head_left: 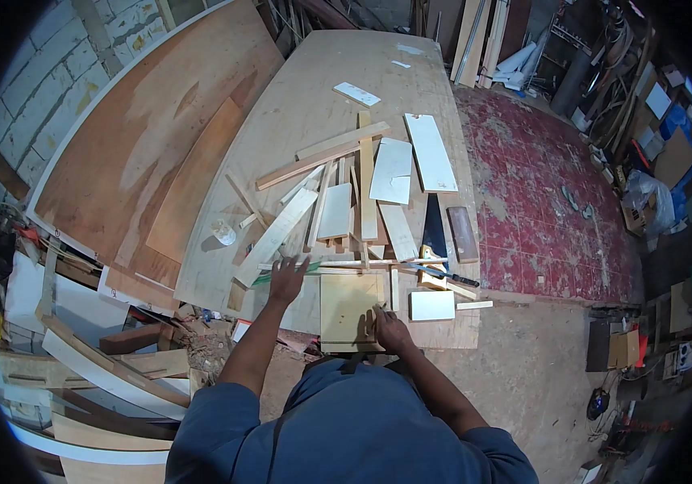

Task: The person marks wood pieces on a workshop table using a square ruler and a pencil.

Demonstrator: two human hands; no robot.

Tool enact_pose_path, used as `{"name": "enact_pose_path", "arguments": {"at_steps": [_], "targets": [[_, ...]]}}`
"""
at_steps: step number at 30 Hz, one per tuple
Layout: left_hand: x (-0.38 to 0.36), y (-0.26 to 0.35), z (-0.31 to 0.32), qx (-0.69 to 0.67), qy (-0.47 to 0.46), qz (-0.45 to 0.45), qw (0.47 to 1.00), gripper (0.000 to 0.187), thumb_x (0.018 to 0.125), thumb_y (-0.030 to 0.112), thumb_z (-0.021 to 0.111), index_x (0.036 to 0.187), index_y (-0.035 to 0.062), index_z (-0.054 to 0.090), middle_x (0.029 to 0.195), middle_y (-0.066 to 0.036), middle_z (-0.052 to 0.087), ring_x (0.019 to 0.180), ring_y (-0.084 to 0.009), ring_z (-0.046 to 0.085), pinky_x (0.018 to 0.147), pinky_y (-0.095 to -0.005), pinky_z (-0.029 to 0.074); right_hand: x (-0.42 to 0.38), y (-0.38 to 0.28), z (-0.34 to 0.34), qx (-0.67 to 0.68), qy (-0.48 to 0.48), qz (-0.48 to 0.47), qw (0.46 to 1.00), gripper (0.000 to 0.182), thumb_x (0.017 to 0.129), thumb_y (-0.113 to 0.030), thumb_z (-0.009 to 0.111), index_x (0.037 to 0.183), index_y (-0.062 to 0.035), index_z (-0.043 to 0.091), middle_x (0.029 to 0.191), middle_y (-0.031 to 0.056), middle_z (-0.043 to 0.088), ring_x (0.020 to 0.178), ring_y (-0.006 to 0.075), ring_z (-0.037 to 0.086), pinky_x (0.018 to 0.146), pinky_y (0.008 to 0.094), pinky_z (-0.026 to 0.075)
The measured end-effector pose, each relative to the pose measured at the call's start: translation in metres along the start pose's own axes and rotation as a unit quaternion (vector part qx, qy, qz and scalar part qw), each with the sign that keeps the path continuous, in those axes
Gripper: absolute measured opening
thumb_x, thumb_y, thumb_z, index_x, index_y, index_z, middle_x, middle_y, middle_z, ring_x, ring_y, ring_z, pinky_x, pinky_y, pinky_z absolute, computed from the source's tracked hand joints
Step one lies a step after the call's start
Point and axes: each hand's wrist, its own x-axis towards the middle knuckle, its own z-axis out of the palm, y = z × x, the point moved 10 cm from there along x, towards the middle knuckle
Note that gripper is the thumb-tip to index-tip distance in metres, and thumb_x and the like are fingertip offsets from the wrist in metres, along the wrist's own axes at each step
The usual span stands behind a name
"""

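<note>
My left hand [287,280] reaches over the near part of the worktable with its fingers spread. It lies beside a thin green object [264,278] and the end of a long pale board [277,236]. Closer to my body is a square yellowish wooden panel [351,310] at the table's near edge. My right hand [392,329] rests at the panel's right side, its fingers curled together. Something small and thin may be between them, too small to name. A handsaw [433,222] with a yellow handle and a slim blue-handled tool [460,279] lie further right.
Wood strips and white boards [430,153] are piled mid-table. A white block [432,306] and a brown block [463,234] lie at the right. A small tub [223,232] stands left. Large plywood sheets [160,137] lean along the left; red floor [539,202] lies right.
</note>
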Motion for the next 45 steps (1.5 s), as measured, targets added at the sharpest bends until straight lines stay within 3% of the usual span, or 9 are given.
{"name": "enact_pose_path", "arguments": {"at_steps": [6, 13, 19, 23, 28, 33, 35, 36, 45], "targets": [[-0.001, -0.048, 0.054, -0.072, -0.193, -0.318, 0.925, 0.047, 0.092, 0.028, 0.059, 0.136, 0.0150, 0.052, 0.122, -0.021, 0.056, 0.115, -0.0342, 0.058, 0.090, -0.0478, 0.053, 0.035, -0.023, 0.010, 0.028, -0.134, -0.002, 0.991, 0.063, 0.079, -0.007, 0.054, 0.139, -0.0057, 0.037, 0.129, 0.0229, 0.059, 0.106, 0.0409, 0.061, 0.079, 0.0519, 0.055], [0.035, -0.072, 0.020, -0.167, -0.106, -0.369, 0.908, 0.059, 0.089, 0.023, 0.064, 0.141, 0.0061, 0.043, 0.124, -0.023, 0.051, 0.113, -0.0366, 0.058, 0.090, -0.0467, 0.053, 0.146, -0.056, -0.035, 0.103, -0.038, -0.036, 0.993, 0.092, 0.074, -0.008, 0.060, 0.154, -0.0101, 0.015, 0.106, 0.0297, 0.064, 0.088, 0.0441, 0.065, 0.073, 0.0530, 0.053], [0.004, -0.020, -0.022, -0.203, 0.112, -0.196, 0.953, 0.073, 0.085, 0.014, 0.063, 0.149, 0.0029, 0.030, 0.125, -0.026, 0.049, 0.115, -0.0422, 0.052, 0.094, -0.0490, 0.047, 0.146, -0.051, -0.046, 0.160, -0.024, -0.007, 0.987, 0.103, 0.074, -0.007, 0.063, 0.156, -0.0141, 0.000, 0.099, 0.0328, 0.064, 0.087, 0.0456, 0.064, 0.075, 0.0542, 0.050], [-0.074, -0.010, 0.014, -0.251, 0.101, -0.318, 0.909, 0.041, 0.085, 0.015, 0.062, 0.123, 0.0032, 0.055, 0.107, -0.021, 0.061, 0.100, -0.0420, 0.058, 0.087, -0.0496, 0.049, 0.065, 0.000, 0.000, 0.193, -0.049, 0.042, 0.979, 0.056, 0.080, -0.021, 0.066, 0.133, -0.0071, 0.052, 0.100, 0.0180, 0.070, 0.093, 0.0379, 0.067, 0.083, 0.0461, 0.053], [-0.128, 0.032, 0.045, -0.211, -0.204, -0.348, 0.890, 0.042, 0.084, 0.044, 0.064, 0.090, 0.0037, 0.071, 0.088, -0.019, 0.071, 0.085, -0.0417, 0.067, 0.074, -0.0508, 0.053, -0.043, 0.061, 0.010, 0.206, -0.050, 0.134, 0.968, 0.024, 0.083, -0.023, 0.066, 0.100, -0.0064, 0.070, 0.088, 0.0170, 0.070, 0.083, 0.0351, 0.068, 0.075, 0.0440, 0.054], [-0.151, 0.041, 0.073, -0.177, -0.390, -0.339, 0.838, 0.075, 0.080, 0.066, 0.062, 0.095, -0.0063, 0.071, 0.096, -0.025, 0.071, 0.089, -0.0371, 0.071, 0.079, -0.0461, 0.055, -0.108, 0.120, 0.001, 0.180, -0.037, 0.287, 0.940, 0.026, 0.087, -0.032, 0.067, 0.086, -0.0066, 0.072, 0.084, 0.0180, 0.070, 0.080, 0.0355, 0.068, 0.073, 0.0445, 0.054], [-0.174, 0.060, 0.111, -0.310, -0.509, -0.364, 0.716, 0.078, 0.075, 0.069, 0.067, 0.093, -0.0068, 0.071, 0.087, -0.021, 0.072, 0.077, -0.0330, 0.072, 0.070, -0.0448, 0.057, -0.123, 0.137, -0.016, 0.106, -0.008, 0.352, 0.930, 0.029, 0.087, -0.035, 0.068, 0.080, -0.0066, 0.072, 0.080, 0.0183, 0.069, 0.078, 0.0359, 0.068, 0.070, 0.0446, 0.054], [-0.181, 0.075, 0.119, -0.434, -0.496, -0.409, 0.631, 0.076, 0.070, 0.068, 0.074, 0.089, -0.0058, 0.071, 0.078, -0.016, 0.071, 0.065, -0.0259, 0.071, 0.060, -0.0417, 0.056, -0.128, 0.142, -0.023, 0.099, 0.006, 0.368, 0.925, 0.028, 0.086, -0.034, 0.068, 0.082, -0.0068, 0.071, 0.080, 0.0185, 0.069, 0.077, 0.0357, 0.068, 0.069, 0.0447, 0.054], [-0.183, 0.082, 0.125, -0.398, -0.531, -0.338, 0.667, 0.027, 0.078, 0.016, 0.079, 0.093, -0.0048, 0.071, 0.078, -0.012, 0.072, 0.065, -0.0196, 0.071, 0.050, -0.0319, 0.052, -0.131, 0.189, -0.077, 0.109, 0.177, 0.362, 0.909, 0.022, 0.080, -0.011, 0.065, 0.101, -0.0052, 0.065, 0.091, 0.0182, 0.068, 0.084, 0.0342, 0.067, 0.077, 0.0442, 0.054]]}}
